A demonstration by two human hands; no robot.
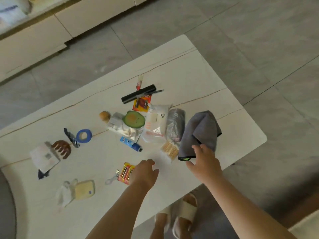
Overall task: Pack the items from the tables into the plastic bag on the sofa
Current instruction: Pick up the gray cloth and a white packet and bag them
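Note:
A white table holds several small items. My right hand hovers open at the near edge of a grey cloth, fingers spread, thumb below the cloth's black hem. My left hand reaches over a yellow-red battery pack, fingers relaxed, gripping nothing. Near the middle lie an avocado-shaped item, a blue tube, a bundle of cotton swabs, clear plastic packets, a black tube and a red battery card. The plastic bag and sofa are not in view.
At the left lie a blue tape ring, a brown hair claw, a white packet, a yellow pouch and a clear keyring. Grey tiled floor surrounds the table. A pale cabinet stands at the far left.

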